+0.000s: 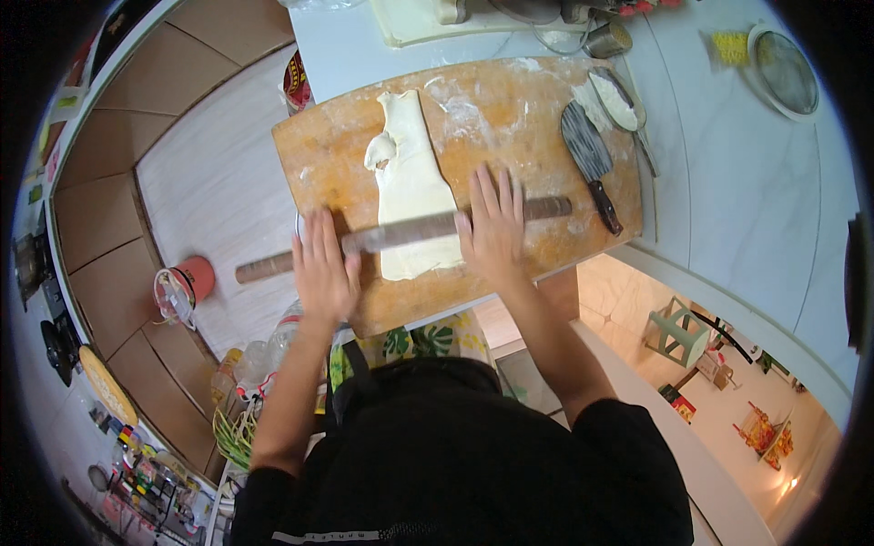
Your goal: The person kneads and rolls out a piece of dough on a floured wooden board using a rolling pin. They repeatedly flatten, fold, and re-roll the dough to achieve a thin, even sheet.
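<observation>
A long wooden rolling pin (403, 233) lies slanted across the near part of a sheet of pale dough (415, 188) on a floured wooden board (328, 143). My left hand (322, 263) rests flat on the pin's left part, fingers extended, beyond the dough's left edge. My right hand (493, 222) presses on the pin just right of the dough, its fingers spread and slightly blurred. A folded lump of dough (380, 151) with a small opening sits at the sheet's left edge. The far end of the sheet is narrow and uneven.
At the board's right lie a cleaver (587, 147) with a dark handle and a scoop of flour (614, 101). A metal cup (608, 39) and a round sieve (785, 72) are on the marble-patterned counter (717, 157). A red bucket (194, 276) stands on the floor at left.
</observation>
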A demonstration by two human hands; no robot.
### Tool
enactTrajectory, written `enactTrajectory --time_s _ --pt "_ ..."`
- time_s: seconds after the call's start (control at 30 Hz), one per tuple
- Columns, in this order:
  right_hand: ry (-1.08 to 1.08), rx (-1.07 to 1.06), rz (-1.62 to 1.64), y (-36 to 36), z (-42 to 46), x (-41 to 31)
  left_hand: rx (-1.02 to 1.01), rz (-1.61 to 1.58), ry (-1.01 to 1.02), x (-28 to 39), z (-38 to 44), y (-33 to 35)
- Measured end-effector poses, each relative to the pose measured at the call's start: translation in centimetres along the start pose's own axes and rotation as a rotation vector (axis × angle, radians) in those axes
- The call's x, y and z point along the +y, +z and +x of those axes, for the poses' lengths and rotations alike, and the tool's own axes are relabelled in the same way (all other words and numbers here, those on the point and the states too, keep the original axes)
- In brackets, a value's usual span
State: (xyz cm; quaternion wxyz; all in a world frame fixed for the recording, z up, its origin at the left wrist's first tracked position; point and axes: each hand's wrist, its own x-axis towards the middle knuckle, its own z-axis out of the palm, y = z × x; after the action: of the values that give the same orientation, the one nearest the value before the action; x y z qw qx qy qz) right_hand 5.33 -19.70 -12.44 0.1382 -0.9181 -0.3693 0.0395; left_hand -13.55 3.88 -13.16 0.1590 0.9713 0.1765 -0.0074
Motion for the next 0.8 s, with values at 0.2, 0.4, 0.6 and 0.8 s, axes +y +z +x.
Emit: enactTrajectory --time_s 0.2,0.4,0.6,0.8 --pt "0.074 0.130 -0.081 0.8 8.2 -0.5 0.103 0.184 -0.086 -2.1 10.4 -1.0" --pt "0.027 -0.026 0.067 1.2 -6.1 -2.1 0.019 0.005 -0.042 -0.2 -4.8 0.7" --pt "0.030 0.160 0.021 1.4 5.9 -0.9 0.082 -0.028 -0.072 -1.7 6.3 -1.2" --pt "0.340 -0.010 0.471 0.3 15.1 -1.2 0.023 -0.080 0.048 -0.3 3.1 -1.1"
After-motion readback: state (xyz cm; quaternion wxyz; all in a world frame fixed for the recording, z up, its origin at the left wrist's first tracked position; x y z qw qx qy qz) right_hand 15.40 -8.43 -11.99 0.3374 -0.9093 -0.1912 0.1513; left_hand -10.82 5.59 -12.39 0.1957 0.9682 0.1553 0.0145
